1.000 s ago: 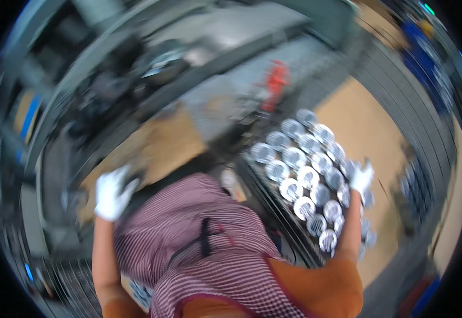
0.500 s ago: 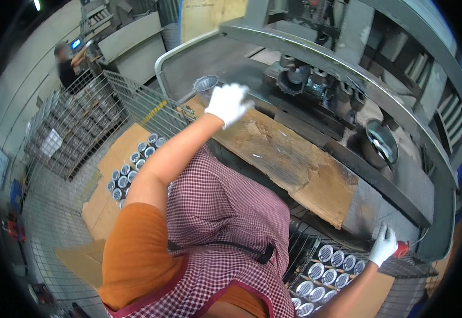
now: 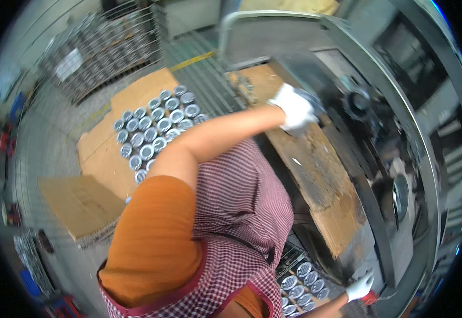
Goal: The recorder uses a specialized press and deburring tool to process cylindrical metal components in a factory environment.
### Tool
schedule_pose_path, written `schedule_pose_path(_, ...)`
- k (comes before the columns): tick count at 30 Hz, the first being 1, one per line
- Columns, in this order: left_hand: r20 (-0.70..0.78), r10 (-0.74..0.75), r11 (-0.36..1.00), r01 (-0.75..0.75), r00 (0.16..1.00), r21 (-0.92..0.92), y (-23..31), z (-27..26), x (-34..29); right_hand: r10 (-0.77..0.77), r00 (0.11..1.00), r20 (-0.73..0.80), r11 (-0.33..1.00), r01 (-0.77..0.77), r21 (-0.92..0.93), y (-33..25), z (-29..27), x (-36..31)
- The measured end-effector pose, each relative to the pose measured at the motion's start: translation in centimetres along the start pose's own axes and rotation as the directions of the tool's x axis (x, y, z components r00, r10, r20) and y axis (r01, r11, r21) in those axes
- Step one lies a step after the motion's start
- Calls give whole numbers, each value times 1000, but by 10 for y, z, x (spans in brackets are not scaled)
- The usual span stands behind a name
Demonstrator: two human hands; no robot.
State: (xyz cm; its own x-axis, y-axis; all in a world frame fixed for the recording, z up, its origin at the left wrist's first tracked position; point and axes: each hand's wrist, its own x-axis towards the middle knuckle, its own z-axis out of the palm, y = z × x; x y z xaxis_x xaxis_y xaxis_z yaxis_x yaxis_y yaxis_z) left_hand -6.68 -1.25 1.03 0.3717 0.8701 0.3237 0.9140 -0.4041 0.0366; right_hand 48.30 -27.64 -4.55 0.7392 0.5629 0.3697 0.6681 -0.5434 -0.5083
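Head camera, and here's the left hand, white-gloved, out over the near edge of the table, fingers curled in around a grey metal cup! The cup sits at the fingertip side of that glove, poking out to the right. Which way does it point? Its long axis seems to run rightward, away from the palm, but motion blur smears the outline and the glove covers the near part, so which end is the mouth, I can't tell.

Just beyond it, the dark round fixture of the machine, also soft with blur. To the left of the left hand, behind the forearm, a cluster of finished-looking metal cups stands on a cardboard sheet, round ends up, long axes upright; the arm and orange sleeve hide the nearest of them.

Down to the lower right, the right hand, gloved too, fingers partly stretched, beside a red object; touching or merely near, too small to say, and whether that glove grips anything, I can't tell either. Left of the right hand, more round-ended cups sit in rows, ends facing up, the lowest cut off by the bottom edge and the apron alongside.
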Motion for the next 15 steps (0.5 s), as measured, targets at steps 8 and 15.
schedule_pose_path(8, -502, 123, 914, -295, 856, -279, 54, -40, -73, -470, 867, -164, 851, 397, -344, 26, 4, 14)
schedule_pose_path(15, -407, -581, 720, 212, 705, -661, -57, 2, -204, -219, 953, -212, 968, 183, -173, 37, 2, 21)
